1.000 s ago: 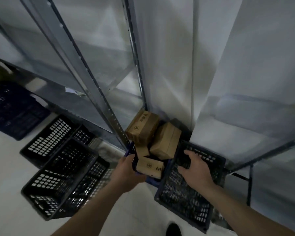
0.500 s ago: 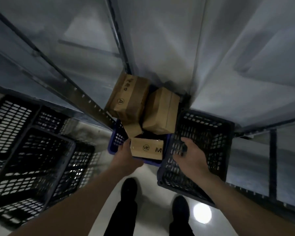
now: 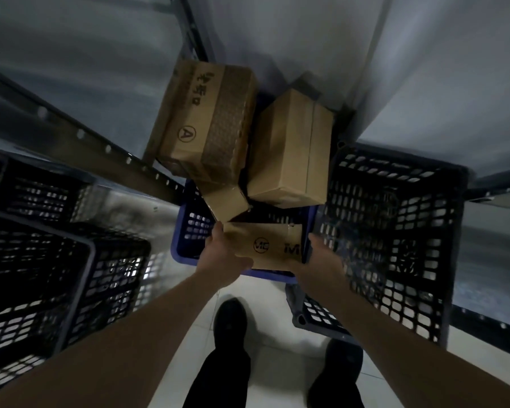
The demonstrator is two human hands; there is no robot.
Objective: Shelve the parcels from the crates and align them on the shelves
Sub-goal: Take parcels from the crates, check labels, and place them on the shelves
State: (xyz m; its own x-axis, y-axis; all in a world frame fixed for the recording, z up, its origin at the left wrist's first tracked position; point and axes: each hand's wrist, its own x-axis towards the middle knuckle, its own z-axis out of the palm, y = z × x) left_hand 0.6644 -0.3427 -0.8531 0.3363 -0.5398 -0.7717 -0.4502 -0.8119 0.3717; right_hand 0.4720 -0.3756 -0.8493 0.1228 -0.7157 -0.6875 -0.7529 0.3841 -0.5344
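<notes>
Nearest the camera, the person's shoes stand on the pale tiled floor (image 3: pixel 265 293), with the arms reaching forward over them. The left hand (image 3: pixel 221 254) and the right hand (image 3: pixel 318 260) hold a small flat parcel (image 3: pixel 267 245) between them at the near edge of the blue crate (image 3: pixel 189 231), the left thumb lying along the parcel's upper left corner and the right palm pressed to its right end; the fingers of both hands are mostly hidden behind the box, so how tightly they curl cannot be told. The hold looks like a squeeze from the sides more than a grasp from beneath, so the parcel could slip as it is lifted. Just beyond it a smaller box (image 3: pixel 227 198) sits tilted, and two larger boxes, one marked A (image 3: pixel 206 122) and a plain one (image 3: pixel 292 148), lean above it against the shelf upright (image 3: pixel 106 148). Pulling out the near parcel may well unsettle that pile and send a box onto the floor. Black crates to the left (image 3: pixel 56 275) and right (image 3: pixel 395 231) crowd the feet, so a step back risks a trip.
</notes>
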